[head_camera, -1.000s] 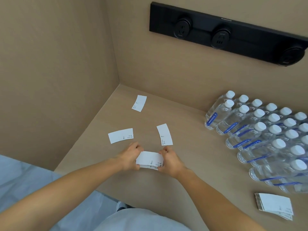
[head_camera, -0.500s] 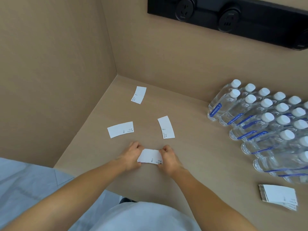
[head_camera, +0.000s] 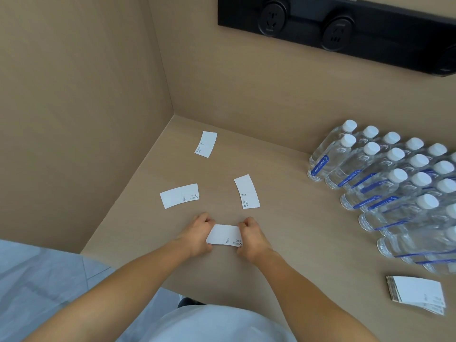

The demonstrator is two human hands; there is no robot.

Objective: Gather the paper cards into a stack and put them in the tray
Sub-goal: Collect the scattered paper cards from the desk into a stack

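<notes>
A small stack of white paper cards (head_camera: 225, 235) lies on the tan desk (head_camera: 296, 233), squeezed between both hands. My left hand (head_camera: 198, 234) grips its left end and my right hand (head_camera: 251, 239) grips its right end. Three single cards lie loose farther back: one to the left (head_camera: 179, 196), one to the right (head_camera: 247, 191) and one near the back corner (head_camera: 206, 144). A thicker stack of cards (head_camera: 417, 293) rests at the desk's front right. No tray is in view.
Several clear water bottles (head_camera: 385, 178) with white caps stand packed together along the right side. A black socket strip (head_camera: 340, 30) is mounted on the back wall. A tan side wall (head_camera: 74, 119) closes off the left.
The small stack, tilted and slightly fanned a second ago, now sits squared and flat on the desk between both hands. The view has tipped downward a little.
</notes>
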